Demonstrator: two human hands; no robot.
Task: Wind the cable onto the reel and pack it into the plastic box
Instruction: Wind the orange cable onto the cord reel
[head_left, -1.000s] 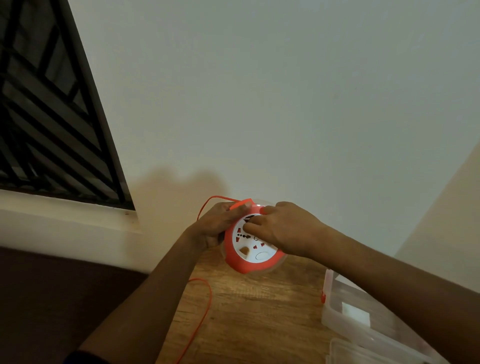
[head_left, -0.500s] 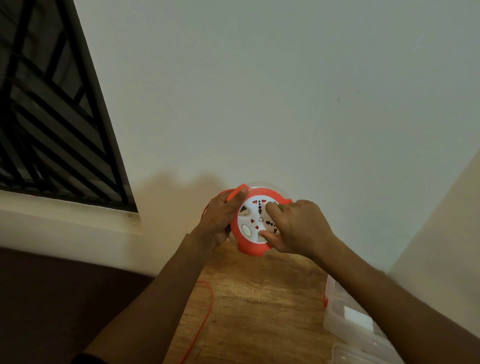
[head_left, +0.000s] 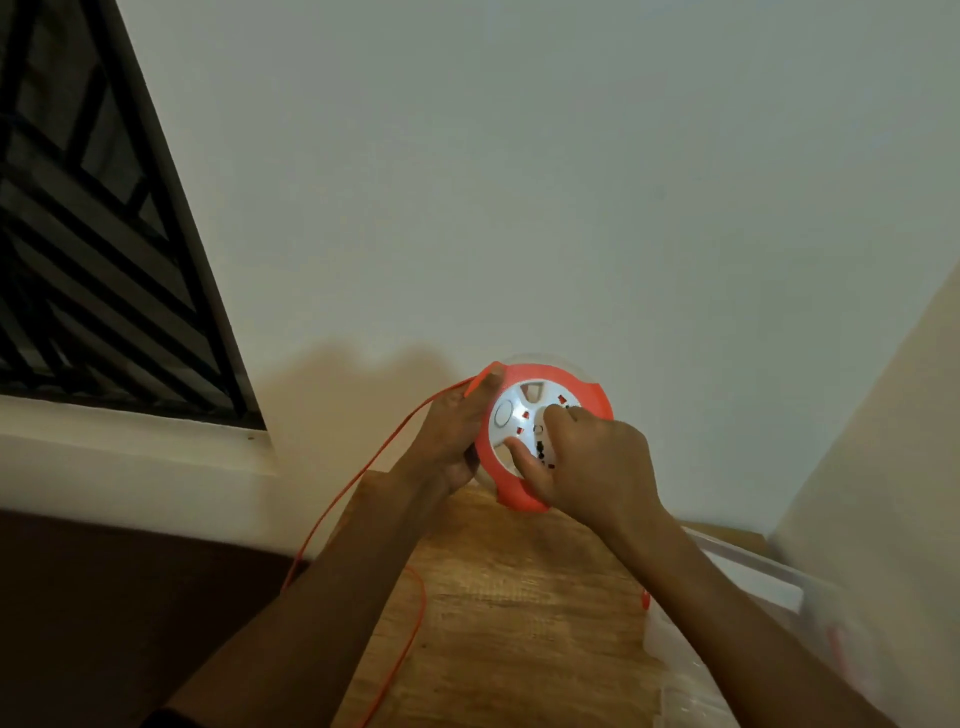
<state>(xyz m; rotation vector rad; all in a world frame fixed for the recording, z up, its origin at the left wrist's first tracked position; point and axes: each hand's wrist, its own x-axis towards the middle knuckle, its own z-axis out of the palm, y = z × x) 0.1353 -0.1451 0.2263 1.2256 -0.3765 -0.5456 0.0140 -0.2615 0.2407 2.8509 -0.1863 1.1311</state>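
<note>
— Winding, is it?
— Yes: cable (head_left: 332, 512) hangs slack at left, my left hand (head_left: 453, 434) clamps the reel (head_left: 540, 431) rim, right hand (head_left: 587, 467) fingers press its white face.
— And packing?
— Not yet; plastic box (head_left: 748, 587) waits near right.

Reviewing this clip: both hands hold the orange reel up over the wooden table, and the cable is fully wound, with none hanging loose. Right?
Not quite. The head view shows the left hand and right hand holding the reel over the table, but the cable is not fully wound: a loose length runs from the reel's left side down past the table's edge.
</note>
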